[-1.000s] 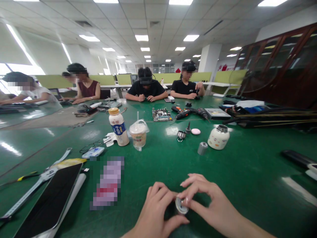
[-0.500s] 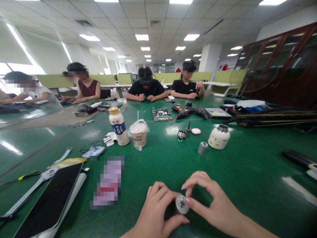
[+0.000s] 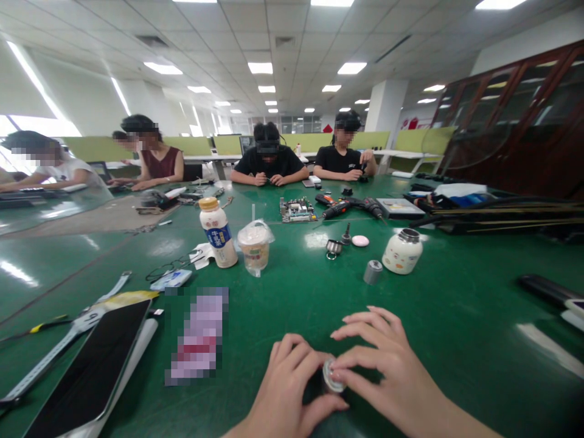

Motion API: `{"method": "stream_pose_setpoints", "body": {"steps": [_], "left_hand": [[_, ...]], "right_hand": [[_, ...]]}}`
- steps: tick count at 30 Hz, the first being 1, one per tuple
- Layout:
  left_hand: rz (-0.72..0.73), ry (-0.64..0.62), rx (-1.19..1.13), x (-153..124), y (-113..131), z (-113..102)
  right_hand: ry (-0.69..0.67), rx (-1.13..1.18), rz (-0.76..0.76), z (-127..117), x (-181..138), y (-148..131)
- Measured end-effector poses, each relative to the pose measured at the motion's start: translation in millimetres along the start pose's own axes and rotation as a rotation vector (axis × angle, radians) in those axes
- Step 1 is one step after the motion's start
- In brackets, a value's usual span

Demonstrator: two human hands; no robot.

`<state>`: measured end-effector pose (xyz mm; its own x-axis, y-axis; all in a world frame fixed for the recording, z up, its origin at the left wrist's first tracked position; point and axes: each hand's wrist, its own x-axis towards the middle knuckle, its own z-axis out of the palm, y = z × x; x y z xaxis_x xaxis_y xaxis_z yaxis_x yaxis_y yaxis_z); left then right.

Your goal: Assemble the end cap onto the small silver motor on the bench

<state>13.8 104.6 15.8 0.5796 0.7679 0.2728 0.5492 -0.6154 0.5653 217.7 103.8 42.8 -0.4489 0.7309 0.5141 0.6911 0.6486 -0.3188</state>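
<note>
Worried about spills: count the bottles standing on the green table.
2: the yellow-capped bottle, left of the plastic cup, and the open white bottle, beyond the right hand. Others may be hidden farther back.

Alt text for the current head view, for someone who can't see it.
A left hand holds a small round metal part at a green table while the right hand touches its top. Beyond stand a drink bottle, a covered cup, a grey cylinder and a white container; several people sit farther back.

held cylinder [image 3: 333, 386]: seemingly silver | standing cylinder [image 3: 373, 273]: grey | table [image 3: 274, 310]: green | jar [image 3: 402, 252]: cream, orange-marked | oval piece [image 3: 360, 241]: pink
</note>
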Motion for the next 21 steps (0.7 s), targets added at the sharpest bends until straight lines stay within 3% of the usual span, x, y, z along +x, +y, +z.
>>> {"method": "stream_pose_setpoints", "body": {"steps": [3, 8, 12, 16, 21], "left_hand": [[0.007, 0.001, 0.001, 0, -1, 1], [0.001, -0.007, 0.003, 1, -1, 1], [-0.007, 0.0, 0.01, 1, 0, 1], [-0.004, -0.002, 0.011, 1, 0, 0], [-0.005, -0.005, 0.009, 1, 0, 0]], "right_hand": [[0.083, 0.006, -0.029, 3, -2, -4], [0.057, 0.022, -0.011, -1, 1, 3], [0.126, -0.024, 0.134, -2, 6, 40], [0.065, -0.102, 0.258, 7, 4, 82], [0.011, -0.058, 0.318, 16, 0, 99]]}}
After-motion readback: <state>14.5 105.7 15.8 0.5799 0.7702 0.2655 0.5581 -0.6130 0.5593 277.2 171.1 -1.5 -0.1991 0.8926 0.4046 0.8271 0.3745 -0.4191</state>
